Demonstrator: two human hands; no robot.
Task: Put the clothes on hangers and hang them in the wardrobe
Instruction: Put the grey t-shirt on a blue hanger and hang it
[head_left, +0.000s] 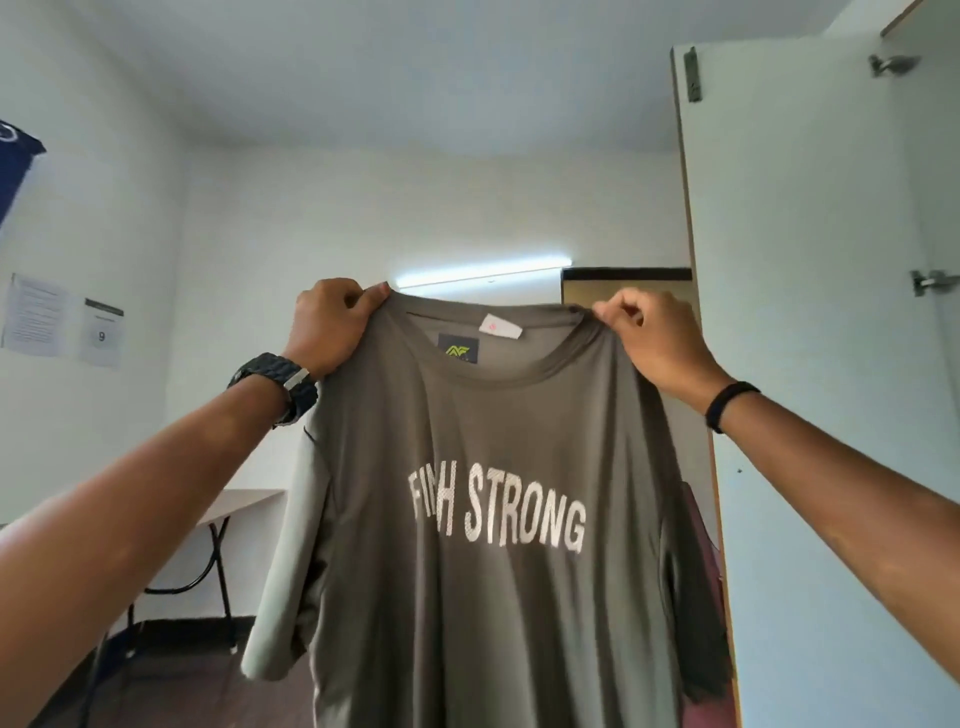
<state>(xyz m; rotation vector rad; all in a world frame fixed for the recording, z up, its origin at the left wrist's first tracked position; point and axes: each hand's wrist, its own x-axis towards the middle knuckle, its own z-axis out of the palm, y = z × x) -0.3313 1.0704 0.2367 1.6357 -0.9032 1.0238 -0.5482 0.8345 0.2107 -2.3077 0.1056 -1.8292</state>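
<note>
The olive t-shirt (493, 519) hangs below and between the 2 raised hands, left hand (327, 322) and right hand (649, 338) each pinching its shoulder seam.

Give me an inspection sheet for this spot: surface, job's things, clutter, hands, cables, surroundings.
Surface: white folding table at the back left, top barely visible.
Job's things: olive T-shirt held up by its shoulders, print facing the camera; no hanger seen.
Clutter: nothing seen.
Hands: left hand and right hand each pinch the T-shirt beside the collar.
Cables: nothing seen.
Surroundings: open wardrobe door on the right, papers on the left wall, lit tube light.
</note>
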